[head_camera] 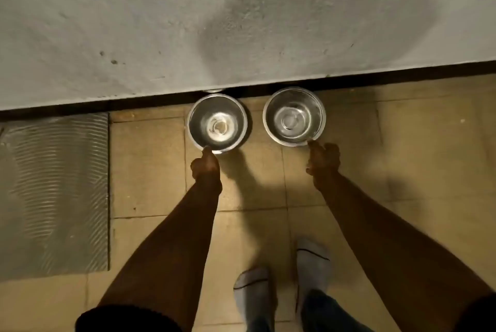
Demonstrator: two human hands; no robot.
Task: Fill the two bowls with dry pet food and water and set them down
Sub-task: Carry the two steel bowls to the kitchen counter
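Down on the tiled floor [150,170], two steel bowls sit by the wall [161,22]. Left hand [205,167] pinches the left bowl [217,123] at its near rim; right hand [323,161] pinches the right bowl [294,116] likewise.

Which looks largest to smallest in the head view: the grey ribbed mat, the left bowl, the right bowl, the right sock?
1. Grey ribbed mat
2. Left bowl and right bowl: alike, not ranked.
3. Right sock: looks similar to the bowls, but nearer the camera and partly hidden, so unsure.
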